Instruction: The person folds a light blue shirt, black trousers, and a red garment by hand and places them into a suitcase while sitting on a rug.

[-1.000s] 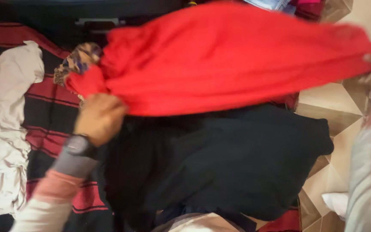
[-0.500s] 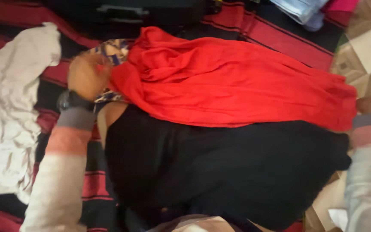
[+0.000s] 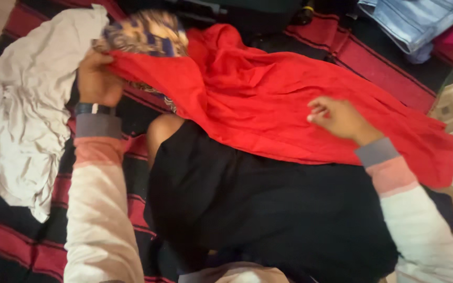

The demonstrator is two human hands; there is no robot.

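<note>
Red cloth (image 3: 268, 99), soft and limp, best held by its edge; left hand (image 3: 98, 78) pinches its upper-left corner, right hand (image 3: 342, 119) rests loosely open mid-frame.

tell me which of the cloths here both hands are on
The red cloth: the left hand grips its corner and the right hand rests on its middle. The pale grey cloth and the patterned cloth lie untouched.

left hand (image 3: 98, 78) clenched, arm outstretched; right hand (image 3: 342, 119) flat, fingers spread.
</note>
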